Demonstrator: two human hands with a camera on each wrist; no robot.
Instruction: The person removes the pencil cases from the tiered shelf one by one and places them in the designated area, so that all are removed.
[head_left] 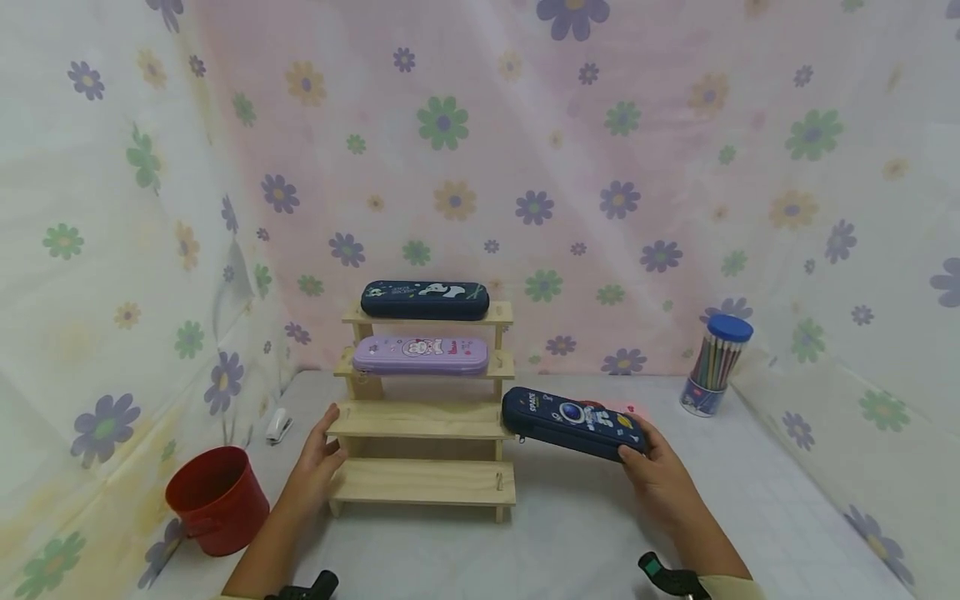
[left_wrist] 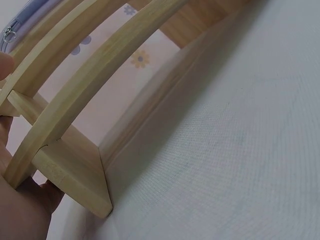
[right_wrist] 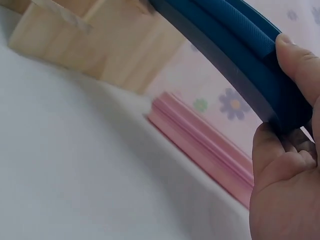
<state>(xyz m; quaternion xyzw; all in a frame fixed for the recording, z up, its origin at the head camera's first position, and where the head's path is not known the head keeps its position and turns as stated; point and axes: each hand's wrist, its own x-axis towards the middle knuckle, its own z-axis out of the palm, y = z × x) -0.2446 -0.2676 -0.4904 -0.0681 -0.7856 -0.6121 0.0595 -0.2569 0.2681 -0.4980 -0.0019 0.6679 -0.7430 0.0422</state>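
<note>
A stepped wooden rack (head_left: 420, 483) stands on the white table, and my left hand (head_left: 315, 458) grips its left side by the lower steps. In the left wrist view the thumb lies over a plank (left_wrist: 95, 75) and the fingers pass behind the rack. My right hand (head_left: 660, 475) holds the right end of a dark blue pencil case (head_left: 573, 423) with space pictures, thumb on one side and fingers on the other. The case's left end overlaps the second step from the bottom. Above it sit a lilac pencil case (head_left: 420, 356) and, on top, a navy panda pencil case (head_left: 424, 301).
A pink case (right_wrist: 200, 150) lies on the table behind the held one. At the far right stands a tub of pencils (head_left: 712, 367) with a blue lid. On the left are a red cup (head_left: 232, 508) and a small white object (head_left: 279, 426). Flowered cloth (head_left: 487, 167) walls surround the table.
</note>
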